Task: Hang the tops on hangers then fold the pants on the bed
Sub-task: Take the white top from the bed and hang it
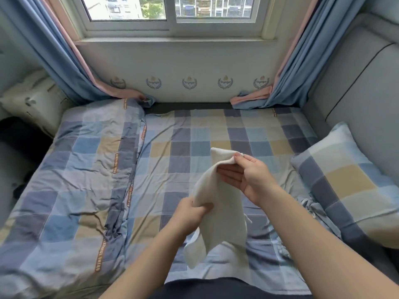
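A white garment (224, 212) of soft fabric hangs in the air above the bed (194, 134), with a drawstring dangling at its right side. My right hand (248, 175) pinches its upper edge between thumb and fingers. My left hand (190, 214) grips its left edge lower down. The cloth droops between and below both hands. A striped light-blue garment (311, 214) lies crumpled on the bed beside my right forearm. No hanger is in view.
A folded checked duvet (82, 180) covers the bed's left half. A checked pillow (349, 180) leans against the grey headboard (356, 87) at right. Blue and pink curtains (71, 67) hang at both sides of the window (172, 16).
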Motion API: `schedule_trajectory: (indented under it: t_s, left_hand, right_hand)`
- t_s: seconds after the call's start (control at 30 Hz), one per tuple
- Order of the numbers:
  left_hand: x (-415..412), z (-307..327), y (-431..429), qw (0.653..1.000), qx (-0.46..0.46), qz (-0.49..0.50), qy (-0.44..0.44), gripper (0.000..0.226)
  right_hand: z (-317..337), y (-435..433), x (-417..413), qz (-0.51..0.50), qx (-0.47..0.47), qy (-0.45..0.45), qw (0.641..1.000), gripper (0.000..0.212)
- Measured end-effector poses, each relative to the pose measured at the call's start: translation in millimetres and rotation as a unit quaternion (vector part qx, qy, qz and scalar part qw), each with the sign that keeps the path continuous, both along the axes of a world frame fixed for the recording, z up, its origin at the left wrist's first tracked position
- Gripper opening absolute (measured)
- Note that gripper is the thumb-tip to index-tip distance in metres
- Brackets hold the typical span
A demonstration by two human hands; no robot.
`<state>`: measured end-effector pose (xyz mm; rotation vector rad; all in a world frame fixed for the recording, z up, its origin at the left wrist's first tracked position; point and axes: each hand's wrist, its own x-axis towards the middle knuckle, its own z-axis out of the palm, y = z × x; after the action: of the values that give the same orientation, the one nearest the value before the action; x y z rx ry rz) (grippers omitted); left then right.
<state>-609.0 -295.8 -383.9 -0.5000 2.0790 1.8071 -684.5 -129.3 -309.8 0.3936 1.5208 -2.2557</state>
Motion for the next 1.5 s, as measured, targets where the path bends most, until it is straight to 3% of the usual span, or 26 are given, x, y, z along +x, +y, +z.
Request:
schedule_trajectory:
  t_s: [0.03,0.1,0.23,0.33,0.47,0.57,0.63,0.7,0.77,0.8,0.87,0.93,1.07,1.2,1.37,1.5]
  left_hand:
    - [1.0,-0.4,-1.0,1.000,-0.010,0.026,0.006,0.003]
    - [-0.2,1.4,-3.4,0.998,-0.005,0.061,0.034,0.013]
    - [-5.0,22.4,0.8,0.989,0.085,0.116,0.035,0.007]
    - [-11.4,34.1,5.1,0.970,0.132,0.202,-0.011,0.015]
    - [-15.8,50.4,7.1,0.944,0.188,0.266,-0.055,0.016]
    - [-14.1,66.1,9.2,0.924,0.264,0.264,-0.079,0.014]
    - [-12.7,76.3,11.1,0.917,0.305,0.239,-0.097,0.012]
    - [-11.2,85.7,12.9,0.919,0.317,0.209,-0.105,0.011]
    - [-10.2,93.5,13.7,0.925,0.317,0.181,-0.103,0.015]
    - [-10.3,96.4,13.3,0.929,0.314,0.170,-0.098,0.016]
    - [-11.1,99.9,9.7,0.936,0.305,0.158,-0.084,0.017]
    - [-11.7,101.4,4.4,0.937,0.304,0.157,-0.073,0.014]
    - [-12.4,101.7,-6.2,0.930,0.312,0.187,-0.060,0.016]
    - [-13.4,99.2,-18.3,0.915,0.325,0.232,-0.053,0.020]
    - [-15.8,98.8,-35.3,0.895,0.356,0.268,-0.025,0.024]
    - [-19.7,95.6,-46.3,0.883,0.372,0.287,0.006,0.021]
  right_hand:
    - [0.8,1.7,-0.5,-0.009,-0.005,0.000,1.000,0.023]
    - [-0.8,6.3,-0.7,-0.029,-0.008,-0.004,1.000,0.023]
    - [-10.4,14.4,11.9,-0.024,0.074,0.003,0.997,0.013]
    - [-21.4,17.1,36.9,0.028,0.142,0.051,0.988,0.011]
    - [-47.4,12.7,74.5,0.171,0.252,0.102,0.947,0.008]
    - [-63.9,-0.1,95.0,0.286,0.322,0.088,0.898,0.068]
    - [-66.7,-16.7,99.6,0.288,0.325,0.112,0.894,0.088]
    - [-64.6,-34.5,97.1,0.233,0.296,0.158,0.913,0.076]
    - [-64.4,-46.3,90.6,0.157,0.288,0.207,0.922,0.036]
    - [-62.5,-49.6,86.7,0.127,0.308,0.214,0.918,0.019]
    - [-64.3,-50.0,79.4,0.114,0.367,0.173,0.907,0.007]
    - [-76.4,-46.4,74.0,0.116,0.402,0.135,0.898,0.018]
    - [-88.3,-39.0,70.2,0.081,0.376,0.140,0.913,0.018]
    - [-95.5,-19.8,66.7,0.086,0.411,0.148,0.896,0.027]
    - [-110.5,14.2,63.2,0.176,0.507,0.207,0.818,0.014]
    - [-127.2,50.9,62.9,0.176,0.585,0.118,0.783,0.017]
